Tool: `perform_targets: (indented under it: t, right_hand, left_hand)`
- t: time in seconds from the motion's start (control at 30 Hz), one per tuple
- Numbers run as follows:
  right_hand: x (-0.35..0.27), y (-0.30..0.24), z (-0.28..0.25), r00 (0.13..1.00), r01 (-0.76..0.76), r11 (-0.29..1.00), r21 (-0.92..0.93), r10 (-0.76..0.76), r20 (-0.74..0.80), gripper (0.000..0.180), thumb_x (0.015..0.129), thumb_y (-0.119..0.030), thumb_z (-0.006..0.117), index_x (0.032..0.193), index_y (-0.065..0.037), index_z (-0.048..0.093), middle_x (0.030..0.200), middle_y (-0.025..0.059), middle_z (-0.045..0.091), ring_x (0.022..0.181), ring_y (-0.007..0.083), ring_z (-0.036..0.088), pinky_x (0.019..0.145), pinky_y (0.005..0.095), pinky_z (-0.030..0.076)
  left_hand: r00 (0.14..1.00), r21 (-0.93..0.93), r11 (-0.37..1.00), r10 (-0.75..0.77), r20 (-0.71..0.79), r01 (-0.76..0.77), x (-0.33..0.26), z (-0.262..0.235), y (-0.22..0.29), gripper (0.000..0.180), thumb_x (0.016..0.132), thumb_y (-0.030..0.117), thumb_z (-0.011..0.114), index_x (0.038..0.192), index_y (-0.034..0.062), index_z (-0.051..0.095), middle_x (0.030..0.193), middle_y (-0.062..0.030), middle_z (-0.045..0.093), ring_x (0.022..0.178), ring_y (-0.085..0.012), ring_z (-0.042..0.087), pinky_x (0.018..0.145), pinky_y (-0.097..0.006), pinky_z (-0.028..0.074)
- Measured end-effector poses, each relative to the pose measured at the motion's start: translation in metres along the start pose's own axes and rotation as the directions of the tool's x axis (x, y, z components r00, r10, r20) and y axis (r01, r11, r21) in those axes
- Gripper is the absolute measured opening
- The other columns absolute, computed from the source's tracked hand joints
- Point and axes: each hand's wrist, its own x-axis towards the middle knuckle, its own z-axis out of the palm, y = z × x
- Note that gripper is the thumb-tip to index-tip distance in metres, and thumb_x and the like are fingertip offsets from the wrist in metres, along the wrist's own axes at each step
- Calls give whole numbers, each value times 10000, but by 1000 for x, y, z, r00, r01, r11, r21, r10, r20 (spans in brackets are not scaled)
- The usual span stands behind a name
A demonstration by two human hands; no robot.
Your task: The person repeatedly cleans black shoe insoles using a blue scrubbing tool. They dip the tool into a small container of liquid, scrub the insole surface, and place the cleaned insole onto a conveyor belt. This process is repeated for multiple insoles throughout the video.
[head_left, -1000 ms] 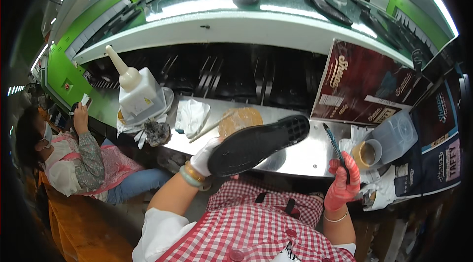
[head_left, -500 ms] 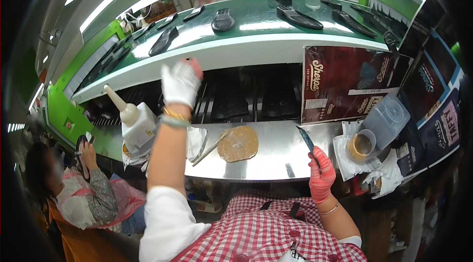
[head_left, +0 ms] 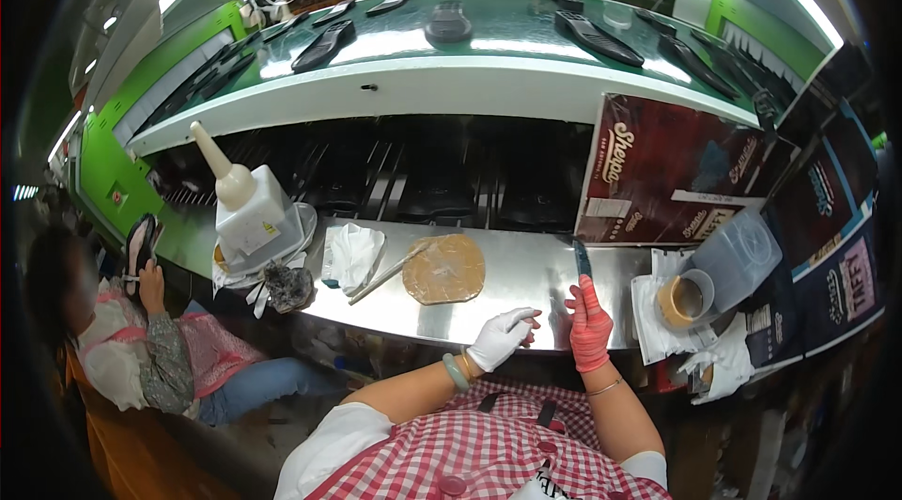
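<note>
My right hand point(head_left: 590, 329), in a pinkish-red glove, grips a thin dark knife point(head_left: 583, 260) whose blade points away from me. Its forefinger lies along the tool. Beside it, at the near edge of the metal bench point(head_left: 531, 265), hovers my left hand point(head_left: 501, 340) in a white glove with bare fingertips. Those fingers are loosely bent and apart, with nothing visible in them. A flat tan pad point(head_left: 456, 279) lies just beyond my left hand, and a thin stick point(head_left: 385, 276) rests against its left side.
Left on the bench stand a white long-nozzled squeeze bottle point(head_left: 249, 218), a dark scouring ball point(head_left: 288, 287) and white cloth point(head_left: 352, 256). At right are a cup point(head_left: 684, 298), a clear container point(head_left: 738, 246) and printed boxes point(head_left: 676, 171). Shoe soles point(head_left: 601, 38) lie on the green belt; co-workers sit around.
My left hand has come back from the white edge of the belt to the near bench edge, beside my right hand. The right hand still holds the knife. A far co-worker has raised a hand.
</note>
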Motion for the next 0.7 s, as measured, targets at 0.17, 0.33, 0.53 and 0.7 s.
perform_targets:
  t: [0.17, 0.33, 0.53, 0.7]
  right_hand:
    - [7, 12, 3, 972, 196, 942, -272, -150, 180, 334, 876, -31, 524, 1184, -140, 593, 832, 116, 639, 723, 238, 632, 654, 312, 501]
    - [8, 12, 7, 953, 286, 849, -445, -202, 227, 275, 822, -26, 532, 1067, -109, 624, 802, 147, 610, 713, 320, 615, 610, 382, 484]
    - [11, 14, 11, 945, 319, 789, -524, -224, 238, 281, 822, -70, 550, 1087, -124, 630, 724, 150, 561, 655, 323, 581, 570, 403, 459]
    - [13, 6, 14, 943, 320, 748, -581, -193, 270, 262, 860, -110, 543, 1110, -116, 619, 711, 155, 564, 653, 327, 582, 566, 411, 459]
  left_hand:
    - [993, 19, 999, 37, 114, -40, 10, -12, 4, 344, 952, 165, 464, 1256, 7, 488, 1001, -63, 584, 787, -96, 582, 728, -241, 514]
    - [991, 58, 994, 84, 107, -91, 7, -6, 2, 318, 953, 187, 465, 1226, 44, 541, 966, -50, 605, 755, -89, 584, 691, -213, 491]
    - [992, 165, 981, 85, 90, -99, 8, -5, 1, 322, 956, 171, 454, 1239, 38, 531, 978, -46, 606, 771, -79, 581, 703, -214, 492]
    - [992, 110, 989, 87, 89, -97, 7, -6, -3, 313, 950, 142, 465, 1234, 33, 537, 973, -50, 607, 783, -75, 578, 722, -228, 502]
